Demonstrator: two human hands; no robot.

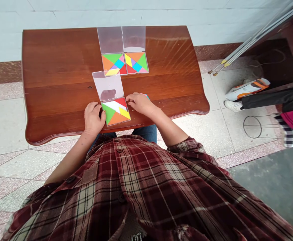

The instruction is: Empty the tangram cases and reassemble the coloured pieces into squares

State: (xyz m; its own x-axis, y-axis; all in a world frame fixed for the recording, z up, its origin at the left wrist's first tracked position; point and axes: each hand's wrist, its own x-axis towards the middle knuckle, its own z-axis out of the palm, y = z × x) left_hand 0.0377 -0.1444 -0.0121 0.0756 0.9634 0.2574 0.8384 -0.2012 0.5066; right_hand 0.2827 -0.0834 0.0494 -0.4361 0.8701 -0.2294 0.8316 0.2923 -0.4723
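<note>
Plaid shirt (146,177), open tangram case (109,83)
Left hand (92,117), half-open, seemingly empty, touches the case's left edge; right hand (142,104) (loosely bent, hold unclear) beside its right.

I have the clear puzzle case (114,106) lying open near the front edge of the table (61,83), turned slightly askew, its transparent lid (108,83) folded back on the far side. Inside I see a green triangle (107,113) on the left, an orange triangle (118,118) nearest, a red triangle (122,101) in the far right corner and a yellow parallelogram (124,113) at the right; bare white shows between them. To the right, a bluish piece (147,96) lies mostly hidden from me.
</note>
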